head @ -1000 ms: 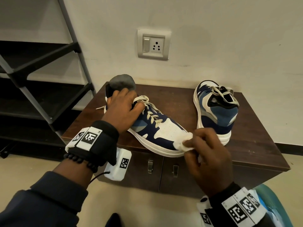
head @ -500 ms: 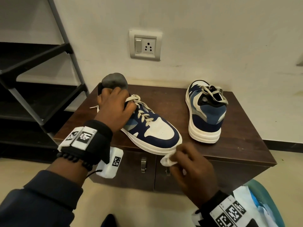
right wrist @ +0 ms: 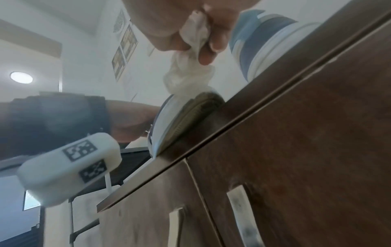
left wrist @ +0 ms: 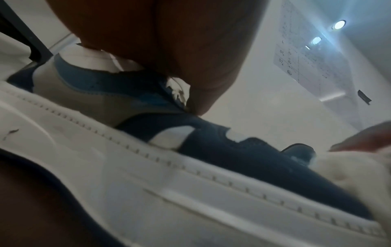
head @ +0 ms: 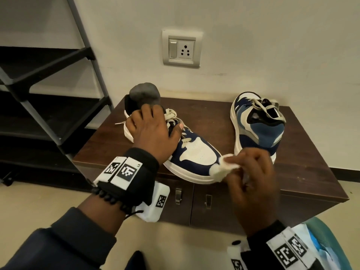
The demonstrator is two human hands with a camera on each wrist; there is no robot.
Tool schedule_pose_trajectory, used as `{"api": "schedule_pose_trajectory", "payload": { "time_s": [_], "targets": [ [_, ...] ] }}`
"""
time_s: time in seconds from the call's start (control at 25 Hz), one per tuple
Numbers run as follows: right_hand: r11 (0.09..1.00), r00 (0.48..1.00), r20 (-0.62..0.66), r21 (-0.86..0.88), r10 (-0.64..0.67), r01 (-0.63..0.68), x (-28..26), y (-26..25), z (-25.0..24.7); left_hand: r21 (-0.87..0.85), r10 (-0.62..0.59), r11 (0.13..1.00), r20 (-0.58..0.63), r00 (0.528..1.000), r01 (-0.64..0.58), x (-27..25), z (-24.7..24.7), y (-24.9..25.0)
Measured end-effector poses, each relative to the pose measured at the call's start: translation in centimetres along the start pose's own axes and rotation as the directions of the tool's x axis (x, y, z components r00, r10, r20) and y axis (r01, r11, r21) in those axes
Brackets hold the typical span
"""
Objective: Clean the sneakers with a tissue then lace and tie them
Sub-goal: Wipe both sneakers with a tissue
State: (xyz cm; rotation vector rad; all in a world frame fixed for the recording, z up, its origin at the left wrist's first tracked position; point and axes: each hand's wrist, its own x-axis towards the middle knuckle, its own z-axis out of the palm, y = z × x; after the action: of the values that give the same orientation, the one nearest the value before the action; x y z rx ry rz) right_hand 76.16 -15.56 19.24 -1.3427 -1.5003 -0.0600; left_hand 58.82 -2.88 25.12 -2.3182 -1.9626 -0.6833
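A navy-and-white sneaker (head: pixel 194 156) lies on the brown cabinet top (head: pixel 303 164), its toe over the front edge. My left hand (head: pixel 152 131) grips it over the collar and laces, thumb on the tongue side; the left wrist view shows the same sneaker (left wrist: pixel 211 150) under my palm. My right hand (head: pixel 251 172) pinches a crumpled white tissue (head: pixel 222 168) against the toe tip, and the right wrist view shows the tissue (right wrist: pixel 188 75) held in curled fingers above the sole. The second sneaker (head: pixel 257 125) stands to the right, heel toward me, laces loose.
A grey rounded object (head: pixel 145 94) sits behind the held sneaker's heel. A black metal shelf rack (head: pixel 48 106) stands to the left. A wall socket (head: pixel 181 48) is above the cabinet. Two cabinet door handles (head: pixel 178 195) are below the front edge. A teal bin (head: pixel 327 242) is at the lower right.
My right hand dropped below the cabinet edge with the tissue, then came back up to the sneaker's toe. The left hand kept its hold on the sneaker.
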Motion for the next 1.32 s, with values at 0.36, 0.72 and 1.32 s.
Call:
{"api": "schedule_pose_trajectory", "payload": {
  "time_s": [0.36, 0.72, 1.32],
  "targets": [
    [0.969, 0.972, 0.183, -0.174, -0.145, 0.177, -3.0, -0.1, 1.1, -0.146, 0.032, 0.989, 0.024, 0.999, -0.028, 0.0, -0.1, -0.1],
    [0.972, 0.961, 0.147, -0.071, 0.233, -0.225, -1.3, -0.7, -0.4, -0.248, 0.191, 0.953, 0.051, 0.980, -0.173, 0.9, -0.2, -0.7],
    [0.924, 0.691, 0.698, -0.112, -0.189, 0.366, 11.3, -5.2, 4.7, -0.397, 0.283, 0.878, -0.023, 0.959, -0.269, 2.2, -1.2, -3.6]
  ]
}}
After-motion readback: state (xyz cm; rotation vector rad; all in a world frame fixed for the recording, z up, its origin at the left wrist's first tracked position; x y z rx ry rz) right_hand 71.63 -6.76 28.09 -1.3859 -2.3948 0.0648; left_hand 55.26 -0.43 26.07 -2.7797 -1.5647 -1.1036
